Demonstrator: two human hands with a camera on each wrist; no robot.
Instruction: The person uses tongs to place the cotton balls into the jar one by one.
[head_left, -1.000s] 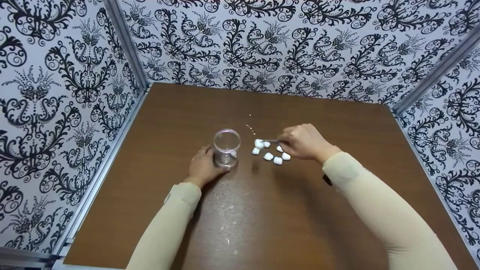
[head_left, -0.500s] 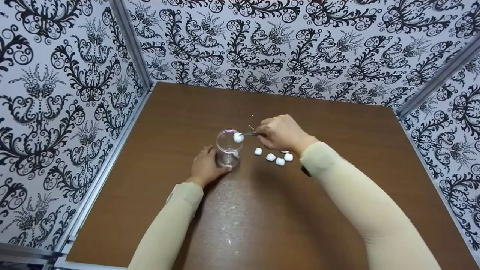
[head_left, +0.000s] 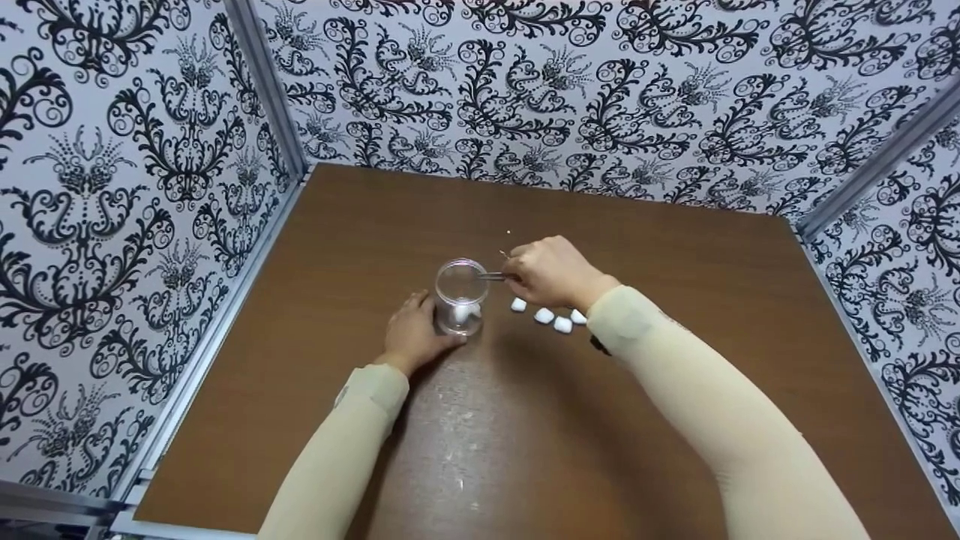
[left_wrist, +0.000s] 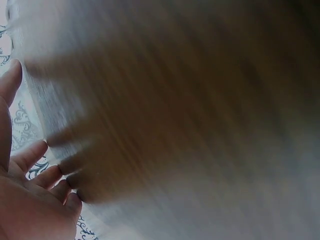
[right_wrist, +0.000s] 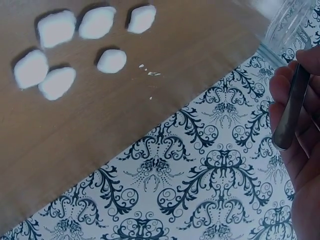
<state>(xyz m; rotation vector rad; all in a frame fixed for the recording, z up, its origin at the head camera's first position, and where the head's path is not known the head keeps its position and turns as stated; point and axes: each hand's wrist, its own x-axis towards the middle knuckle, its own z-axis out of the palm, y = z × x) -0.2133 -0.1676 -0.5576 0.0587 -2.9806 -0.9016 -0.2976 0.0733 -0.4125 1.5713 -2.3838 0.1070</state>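
My left hand (head_left: pixel 412 330) is curled around the lower side of a clear plastic cup (head_left: pixel 444 298), thumb in front. White puffy cotton balls (head_left: pixel 461 312) show through the cup wall, low inside. Fingertips of the left hand (left_wrist: pixel 37 195) meet the table in the left wrist view, where the cup does not show. Just right of the cup, my right hand (head_left: pixel 551 270) pinches a slim metal utensil (head_left: pixel 491 277) whose tip reaches over the rim. Its flat, rounded handle end (right_wrist: pixel 286 132) sticks out of the fingers in the right wrist view; the tip's shape is unclear.
Several loose cotton balls (right_wrist: pixel 56 29) lie on the brown table (head_left: pixel 360 247), to the right of the cup and partly below the right wrist. Small white crumbs (right_wrist: pixel 150 73) are scattered nearby. Patterned walls (head_left: pixel 525 90) enclose the table at the back and sides.
The right hand has moved left from the loose cotton balls to the cup. The cotton ball at the utensil's tip has dropped into the cup. The left hand has stayed on the cup.
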